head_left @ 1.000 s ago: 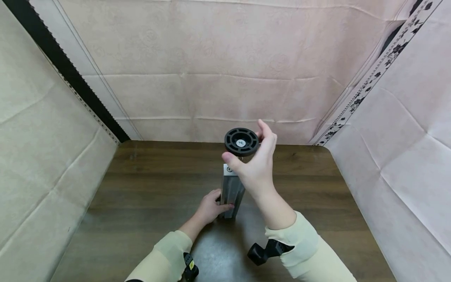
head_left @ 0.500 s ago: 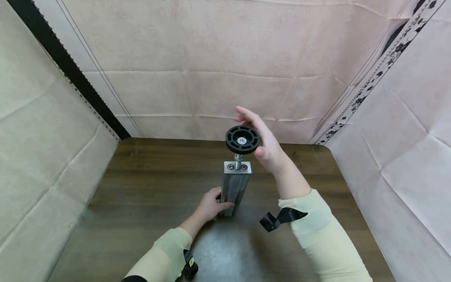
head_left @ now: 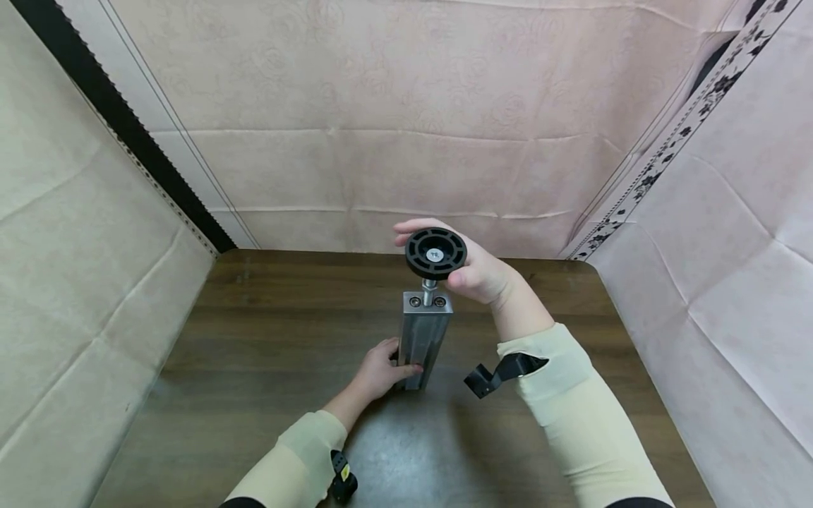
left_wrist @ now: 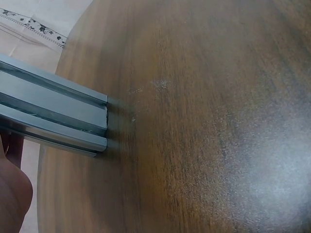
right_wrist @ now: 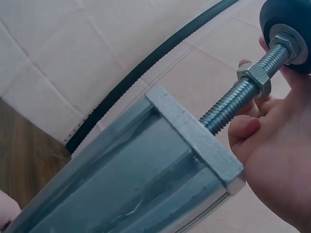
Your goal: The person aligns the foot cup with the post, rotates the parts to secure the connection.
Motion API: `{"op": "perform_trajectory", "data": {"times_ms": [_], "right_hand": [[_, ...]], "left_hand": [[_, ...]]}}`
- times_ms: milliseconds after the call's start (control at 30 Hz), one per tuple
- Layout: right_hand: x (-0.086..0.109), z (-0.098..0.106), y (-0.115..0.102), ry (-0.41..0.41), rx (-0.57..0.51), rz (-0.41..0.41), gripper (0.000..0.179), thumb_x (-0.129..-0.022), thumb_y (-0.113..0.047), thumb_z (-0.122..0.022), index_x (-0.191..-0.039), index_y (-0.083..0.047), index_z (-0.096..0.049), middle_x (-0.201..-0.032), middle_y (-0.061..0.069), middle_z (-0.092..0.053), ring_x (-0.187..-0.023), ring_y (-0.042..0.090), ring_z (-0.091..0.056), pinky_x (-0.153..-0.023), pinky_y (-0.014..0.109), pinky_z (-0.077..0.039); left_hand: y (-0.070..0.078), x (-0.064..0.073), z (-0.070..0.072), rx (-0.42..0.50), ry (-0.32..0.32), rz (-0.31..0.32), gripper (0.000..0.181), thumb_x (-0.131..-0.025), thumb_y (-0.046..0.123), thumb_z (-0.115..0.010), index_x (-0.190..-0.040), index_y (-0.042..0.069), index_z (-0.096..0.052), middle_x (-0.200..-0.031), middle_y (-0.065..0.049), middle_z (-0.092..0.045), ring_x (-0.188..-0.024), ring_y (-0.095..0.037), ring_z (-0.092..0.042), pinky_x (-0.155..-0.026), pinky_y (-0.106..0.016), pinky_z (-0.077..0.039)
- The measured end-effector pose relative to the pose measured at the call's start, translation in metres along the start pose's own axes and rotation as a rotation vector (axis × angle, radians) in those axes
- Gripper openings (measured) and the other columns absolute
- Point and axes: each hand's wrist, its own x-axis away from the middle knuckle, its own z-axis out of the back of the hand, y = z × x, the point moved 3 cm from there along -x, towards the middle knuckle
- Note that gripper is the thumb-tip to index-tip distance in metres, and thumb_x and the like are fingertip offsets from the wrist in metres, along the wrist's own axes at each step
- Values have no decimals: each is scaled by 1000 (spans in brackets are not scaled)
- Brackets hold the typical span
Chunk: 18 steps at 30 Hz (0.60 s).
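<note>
A silver aluminium profile (head_left: 423, 342) stands on the wooden table, its grooved side and lower end filling the left of the left wrist view. My left hand (head_left: 376, 372) grips it low down, thumb across the front. On its top is a metal end plate (right_wrist: 194, 136) with two screws. A threaded bolt (right_wrist: 228, 108) with a nut (right_wrist: 255, 80) rises from the plate to a round black levelling foot (head_left: 435, 254). My right hand (head_left: 485, 276) touches the foot's rim, fingers stretched behind it, thumb at its near right side. Other fingers curl loosely beside the bolt.
The brown wooden table (head_left: 286, 310) lies under both hands. Pale cloth walls (head_left: 356, 169) enclose its back and sides. A black camera mount (head_left: 508, 374) sticks out from the right sleeve, and another camera (head_left: 343, 480) sits on the left sleeve.
My right hand has swung leftward around the far side of the foot, its fingers now pointing left behind it. The left hand and the profile have stayed in place.
</note>
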Motion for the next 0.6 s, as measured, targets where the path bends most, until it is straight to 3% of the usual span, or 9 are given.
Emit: {"op": "perform_trajectory", "data": {"times_ms": [300,600], "right_hand": [[0,-1,-1,8,16,5,65,-71,-42,-79,-124,-14,-53,-122,1,-52,-104,11,-47,-87,24,-38],[2,-9,-2,83,46,53,62,-72,-40,-79,-121,-15,-52,-117,0,-54,-101,10,-48,-85,23,-39]], "left_hand": [[-1,-1,0,-9,2,14,50,-77,44,-73,-118,17,-62,-116,-2,-58,-109,-21,-53,-89,-44,-45],[-3,-2,-1,-18,11,18,50,-77,44,-74,-118,18,-62,-116,0,-59,-108,-20,-53,-89,-44,-45]]}}
